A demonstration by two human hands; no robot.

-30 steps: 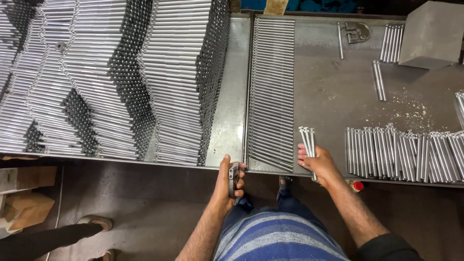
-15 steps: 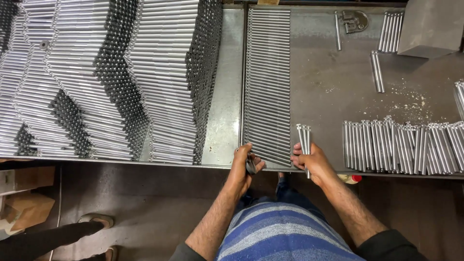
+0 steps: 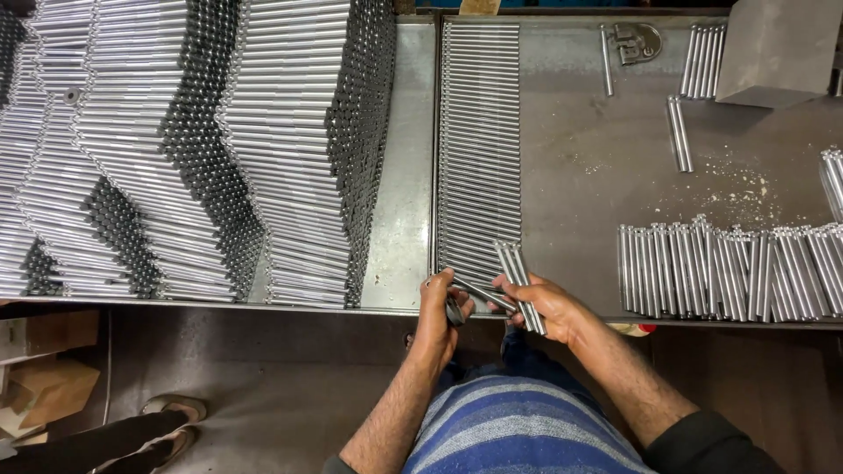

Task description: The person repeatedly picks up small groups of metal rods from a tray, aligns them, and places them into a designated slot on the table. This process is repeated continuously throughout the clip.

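Note:
My right hand [image 3: 546, 307] grips a small bundle of silver metal rods [image 3: 518, 272] at the near edge of the steel table. My left hand [image 3: 439, 309] holds a small dark tool [image 3: 454, 310] and touches the end of one rod [image 3: 481, 294] that slants between both hands. Just above the hands lies a neat flat row of rods [image 3: 479, 149], laid side by side from the near edge to the far edge.
A large zigzag stack of rods [image 3: 202, 149] fills the left table. A row of upright-lying rods [image 3: 729, 272] sits at the right, with loose rods [image 3: 678, 133], a grey block [image 3: 777, 48] and a metal fitting [image 3: 637, 39] beyond. Another person's leg and sandal [image 3: 162, 421] are at lower left.
My left hand has moved right from the table edge to meet my right hand, and a single rod now lies between them. The right hand's bundle has tilted and shifted left.

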